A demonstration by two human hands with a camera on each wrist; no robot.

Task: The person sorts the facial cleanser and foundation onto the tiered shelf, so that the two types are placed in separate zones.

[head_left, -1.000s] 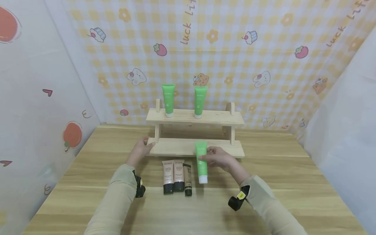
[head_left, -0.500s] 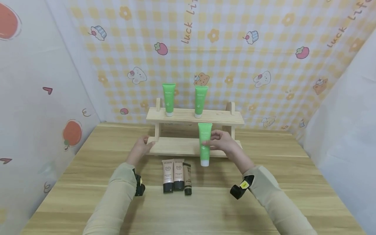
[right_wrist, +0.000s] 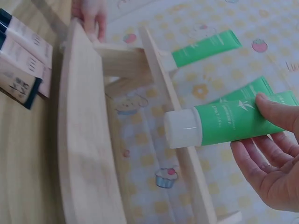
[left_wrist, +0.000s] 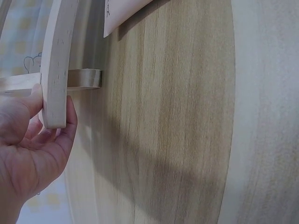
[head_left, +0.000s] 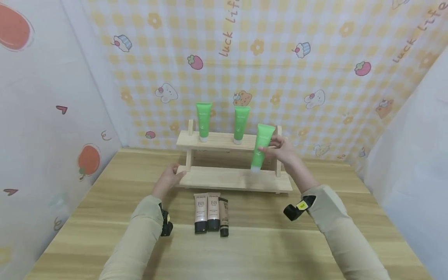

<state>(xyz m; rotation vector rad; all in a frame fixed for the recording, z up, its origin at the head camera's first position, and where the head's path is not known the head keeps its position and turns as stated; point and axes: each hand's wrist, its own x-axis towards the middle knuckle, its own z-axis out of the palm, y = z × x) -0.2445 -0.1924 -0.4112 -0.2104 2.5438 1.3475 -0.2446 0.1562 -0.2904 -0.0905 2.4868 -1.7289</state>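
A two-tier wooden shelf (head_left: 210, 177) stands on the table. My left hand (head_left: 168, 179) grips the left end of its lower board; in the left wrist view the thumb and fingers (left_wrist: 70, 121) pinch the board's end (left_wrist: 56, 93) from both faces. My right hand (head_left: 285, 151) holds a green tube (head_left: 262, 146) with a white cap, tilted, cap down, in front of the upper tier's right part. In the right wrist view the thumb presses the held tube (right_wrist: 229, 122) against the fingers. Two more green tubes, one left (head_left: 203, 121) and one mid-board (head_left: 241, 123), stand upright on the upper tier.
Two pink BB cream tubes (head_left: 201, 213) and a slimmer brown tube (head_left: 224, 216) lie side by side on the wooden table (head_left: 252, 249) in front of the shelf. A checked patterned cloth (head_left: 280, 74) hangs behind it.
My right hand has raised the green tube from in front of the lower board up and to the right, tilting it. The left hand has kept its grip on the shelf.
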